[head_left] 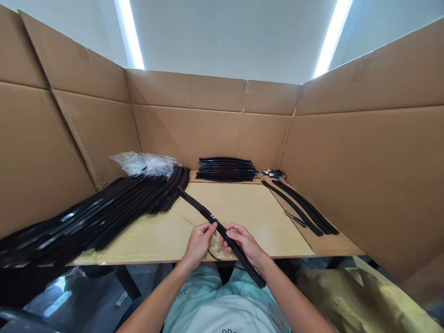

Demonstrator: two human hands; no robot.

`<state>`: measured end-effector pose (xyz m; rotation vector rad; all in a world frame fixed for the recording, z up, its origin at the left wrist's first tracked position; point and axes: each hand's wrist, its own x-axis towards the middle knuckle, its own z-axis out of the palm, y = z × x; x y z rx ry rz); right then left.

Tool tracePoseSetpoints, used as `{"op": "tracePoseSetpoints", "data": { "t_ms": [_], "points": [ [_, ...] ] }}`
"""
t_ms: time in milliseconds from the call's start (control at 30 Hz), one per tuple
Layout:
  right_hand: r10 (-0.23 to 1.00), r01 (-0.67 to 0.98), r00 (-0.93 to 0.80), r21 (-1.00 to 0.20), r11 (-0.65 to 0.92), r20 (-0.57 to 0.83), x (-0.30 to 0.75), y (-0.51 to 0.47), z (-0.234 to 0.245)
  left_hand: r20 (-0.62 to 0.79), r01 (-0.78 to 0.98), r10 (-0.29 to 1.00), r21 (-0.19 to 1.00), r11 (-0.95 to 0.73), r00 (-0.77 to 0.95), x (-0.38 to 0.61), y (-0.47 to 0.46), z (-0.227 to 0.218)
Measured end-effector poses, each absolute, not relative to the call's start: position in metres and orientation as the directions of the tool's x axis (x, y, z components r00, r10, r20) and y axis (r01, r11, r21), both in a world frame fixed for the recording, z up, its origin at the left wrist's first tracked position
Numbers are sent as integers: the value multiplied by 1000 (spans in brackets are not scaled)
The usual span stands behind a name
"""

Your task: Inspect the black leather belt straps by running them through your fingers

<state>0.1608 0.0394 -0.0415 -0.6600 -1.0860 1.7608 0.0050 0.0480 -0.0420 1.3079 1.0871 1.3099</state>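
A long black strip point(243, 259) runs slantwise over the front edge of the table, its far end pointing to the upper left. White marks show on it near its middle. My left hand point(200, 241) pinches at the strip's left side with thumb and fingertips. Wrapped around the strip from the right is my right hand point(243, 241), its thumb on top. A thin black cord point(212, 255) hangs below my left fingers; I cannot tell what its upper end joins.
Many black strips point(114, 210) lie piled at left, beside clear plastic bags point(147, 162). Another stack of strips point(225, 169) stands at the back, near tangled dark cords point(275, 174). At right lie several strips point(294, 206) and a small metal tool point(295, 218). Cardboard walls point(364, 166) surround the table point(270, 240).
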Motion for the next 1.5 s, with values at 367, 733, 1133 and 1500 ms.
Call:
{"op": "tracePoseSetpoints", "data": {
  "t_ms": [367,733,1133,1500],
  "points": [
    [893,-303,-450,-937,-177,-23,163,42,-46,43,-161,982,987,-13,185,5,46,-37],
    [894,-337,-447,-933,-127,39,160,42,-40,73,-153,990,987,-54,123,5,47,-37],
    [912,-377,-407,-918,-122,46,161,43,-43,164,-70,985,985,-160,60,6,45,-36],
    [887,-355,-462,-919,-173,11,160,38,-43,164,-65,980,985,-157,110,4,47,-44]
  ]
}}
